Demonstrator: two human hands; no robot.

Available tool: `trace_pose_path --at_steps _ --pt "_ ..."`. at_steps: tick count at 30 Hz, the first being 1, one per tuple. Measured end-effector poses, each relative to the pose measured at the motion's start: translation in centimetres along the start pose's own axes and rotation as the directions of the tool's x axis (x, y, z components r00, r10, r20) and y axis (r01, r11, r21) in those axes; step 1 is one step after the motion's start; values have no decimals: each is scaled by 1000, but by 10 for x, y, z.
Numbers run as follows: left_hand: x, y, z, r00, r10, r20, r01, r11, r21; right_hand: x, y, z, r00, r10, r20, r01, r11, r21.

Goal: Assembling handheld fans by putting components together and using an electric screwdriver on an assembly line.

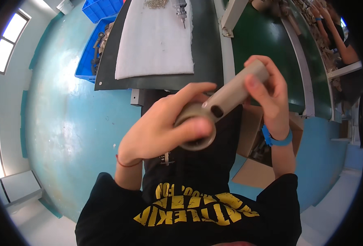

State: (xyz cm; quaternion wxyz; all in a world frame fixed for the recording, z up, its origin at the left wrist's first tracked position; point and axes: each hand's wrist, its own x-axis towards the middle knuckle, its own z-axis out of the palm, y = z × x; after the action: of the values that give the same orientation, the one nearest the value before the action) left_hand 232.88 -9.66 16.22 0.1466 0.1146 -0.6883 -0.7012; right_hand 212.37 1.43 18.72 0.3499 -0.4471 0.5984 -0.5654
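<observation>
Both hands hold a grey-beige plastic housing (232, 95) shaped like a hair dryer, above my lap and just off the table's near edge. It tilts up to the right, with a dark oval opening near where the tube meets the round head. My left hand (159, 125) wraps around the round head, its thumb lying across the rim. My right hand (271, 92) closes on the far end of the tube, thumb on the near side. The inside of the head is mostly hidden by my left thumb.
On the table (208, 61), a white foam sheet (155, 49) bears an electric screwdriver (180, 10) and a pile of small screws (156, 3). Blue crates (85, 61) with parts stand left. To the right are a cardboard box (249, 135), a green conveyor (263, 49) and another person's arms (345, 49).
</observation>
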Motion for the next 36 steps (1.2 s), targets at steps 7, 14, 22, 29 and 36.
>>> trace_pose_path --at_steps 7,14,22,29,36 --pt "-13 -18 16 975 127 -181 -96 981 169 -16 12 8 989 9 -144 0 998 60" --pt "-17 -12 17 929 316 -190 -236 906 352 -25 13 -3 997 -77 -30 81 985 153" --pt "-23 -9 11 931 336 -140 -267 892 366 -36 20 -2 998 -49 -43 56 982 178" --pt "-27 -14 6 949 298 -107 -237 892 384 -43 37 -9 996 82 16 -84 983 161" --pt "-34 -27 0 985 157 -72 -149 983 106 -48 49 -5 982 -162 94 155 985 75"
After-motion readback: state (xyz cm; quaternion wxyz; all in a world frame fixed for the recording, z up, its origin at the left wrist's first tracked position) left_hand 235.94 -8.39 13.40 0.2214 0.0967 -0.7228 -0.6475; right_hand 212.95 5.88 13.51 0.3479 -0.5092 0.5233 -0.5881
